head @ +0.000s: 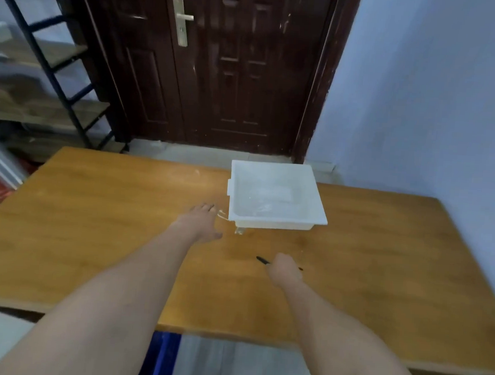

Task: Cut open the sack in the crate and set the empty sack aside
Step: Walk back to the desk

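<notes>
Both hands are out over the desk (92,205), and they differ. The left hand (201,222) lies palm down with its fingers loosely spread and reaching toward the near left corner of the crate (273,217); its fingertips are just beside a thin pale cord or strip (222,215) that sticks out there, though whether they touch it cannot be told. The right hand (286,270) is closed in a fist around a slim dark tool (263,260), whose two ends show on either side of the knuckles; it looks like a small blade or a pen, and the blur hides which.

The white crate stands on the desk toward its far edge, right of the middle. Inside it there is only a pale, wrinkled sheen on the bottom, which may be the sack (269,199) lying flat; no filled sack stands up above the rim. A small pale scrap (239,230) lies on the desk just below the crate's near left corner.

Judging by this, the work is at the reaching stage: cutter ready in the right hand, left hand going for the sack or its cord. The next move calls for the left hand to catch and hold the material taut so that the right can bring the tool to it, cutting away from the fingers.
</notes>
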